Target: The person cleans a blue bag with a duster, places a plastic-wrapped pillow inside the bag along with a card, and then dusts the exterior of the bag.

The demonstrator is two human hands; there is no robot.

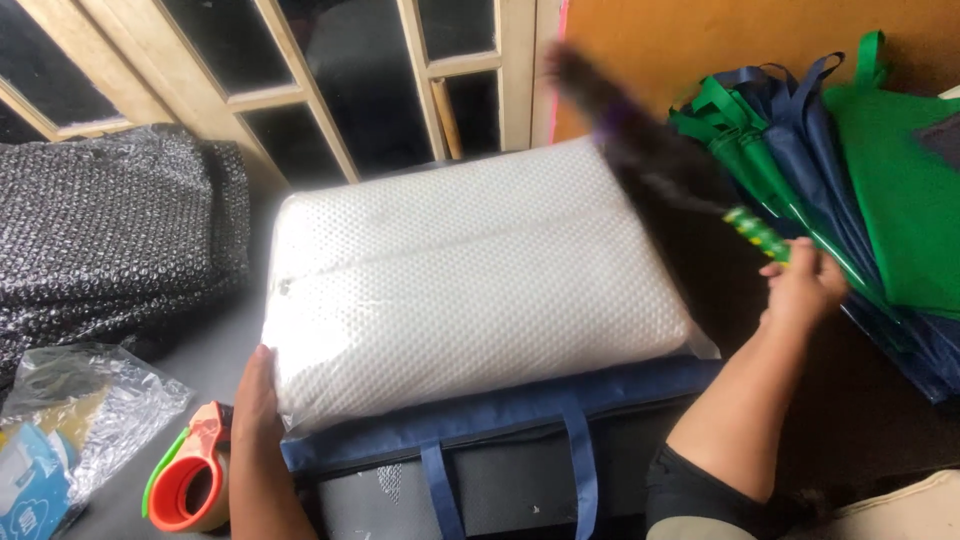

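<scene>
Glazed door behind; left hand [257, 395] flat against bubble-wrapped parcel [470, 280]; right hand [803, 288] fingers grip blurred duster [660, 160].

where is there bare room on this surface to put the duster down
A bare grey strip runs between the black bubble wrap and the white wrapped pillow. Dark bare floor lies below the stacked bags, beside the right hand holding the duster. Crowded: the lower left, with tape dispenser, clear plastic bag and left hand.
</scene>
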